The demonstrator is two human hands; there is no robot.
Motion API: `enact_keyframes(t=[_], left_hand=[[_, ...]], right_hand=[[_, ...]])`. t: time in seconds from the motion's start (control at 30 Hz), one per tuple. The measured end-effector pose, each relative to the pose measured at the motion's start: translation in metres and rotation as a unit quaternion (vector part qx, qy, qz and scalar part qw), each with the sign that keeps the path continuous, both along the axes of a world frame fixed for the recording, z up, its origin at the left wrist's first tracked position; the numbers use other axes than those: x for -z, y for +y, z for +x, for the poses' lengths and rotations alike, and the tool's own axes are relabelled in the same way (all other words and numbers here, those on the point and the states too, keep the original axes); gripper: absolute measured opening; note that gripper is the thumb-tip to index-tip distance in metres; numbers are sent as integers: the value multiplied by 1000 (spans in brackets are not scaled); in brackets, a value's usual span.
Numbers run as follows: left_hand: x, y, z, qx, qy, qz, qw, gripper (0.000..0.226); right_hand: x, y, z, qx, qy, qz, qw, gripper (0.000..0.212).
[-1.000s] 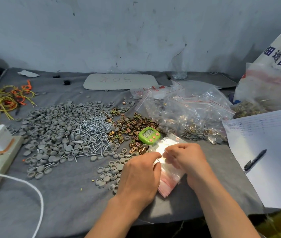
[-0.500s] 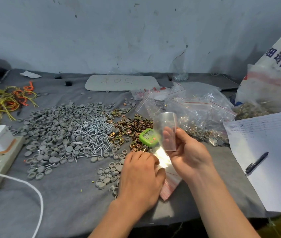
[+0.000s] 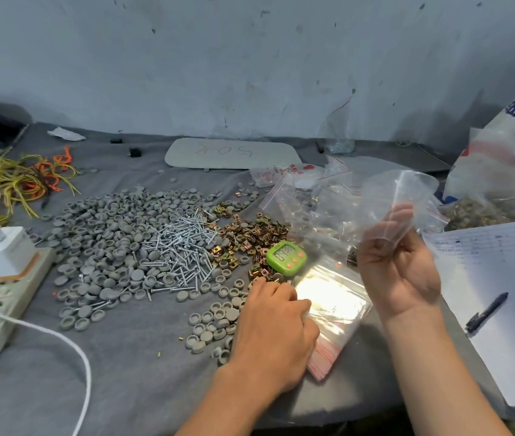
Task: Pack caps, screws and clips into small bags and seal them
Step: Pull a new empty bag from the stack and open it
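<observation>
My right hand (image 3: pixel 397 262) is raised palm-up and pinches a small clear bag (image 3: pixel 391 202) between thumb and fingers. My left hand (image 3: pixel 271 328) rests knuckles-up on the left edge of a stack of flat red-striped bags (image 3: pixel 334 306), fingers curled down near loose caps. Grey round caps (image 3: pixel 105 234) lie in a wide pile to the left. Silver screws (image 3: pixel 183 243) sit heaped in the middle. Brass clips (image 3: pixel 249 237) lie just right of the screws.
A green timer (image 3: pixel 286 257) stands by the clips. Filled bags (image 3: pixel 319 212) pile behind it. Paper sheets (image 3: pixel 501 278) with a pen (image 3: pixel 485 311) lie at the right, a power strip (image 3: pixel 1 297) with white cable at the left, rubber bands (image 3: pixel 14 180) far left.
My right hand lifted one clear bag off the stack and carried it up and to the right. My left hand stayed on the stack, sliding slightly left.
</observation>
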State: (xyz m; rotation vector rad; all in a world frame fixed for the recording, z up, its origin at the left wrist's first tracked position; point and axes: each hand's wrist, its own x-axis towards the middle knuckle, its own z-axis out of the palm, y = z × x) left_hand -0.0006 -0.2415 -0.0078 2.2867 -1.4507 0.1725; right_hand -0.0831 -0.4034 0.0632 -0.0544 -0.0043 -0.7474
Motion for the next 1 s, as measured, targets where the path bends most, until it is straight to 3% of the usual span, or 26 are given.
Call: enact_keyframes(t=[0.17,0.27,0.4,0.47,0.53,0.63,0.7,0.83,0.9,1.0], left_hand=[[-2,-1,0,7,34,7,999,66],[-2,-2,3,11,72,-12,997,54],[-3,-2,3,32,112,-8,993,48],[-6,-1,4,28,127,-4,992,45],[-12,2,6,-1,132,-32,991,38],[-28,16,11,-98,146,-134,975,26],[-37,27,18,-169,147,-215,951,28],[-51,37,29,-195,197,-327,903,17],[-51,39,37,-186,192,-326,906,6],[-49,39,60,-219,183,-298,911,19]], right_hand=[[7,0,5,-39,54,1,998,31],[9,6,12,-84,61,2,995,21],[8,13,17,-101,109,-84,985,21],[8,17,19,-88,180,-191,961,20],[12,22,25,-53,275,-301,912,22],[21,33,38,53,398,-421,813,27],[24,42,46,97,427,-457,774,33],[26,65,69,80,402,-473,780,40],[28,76,84,55,392,-500,770,30],[26,86,104,33,382,-538,751,22]])
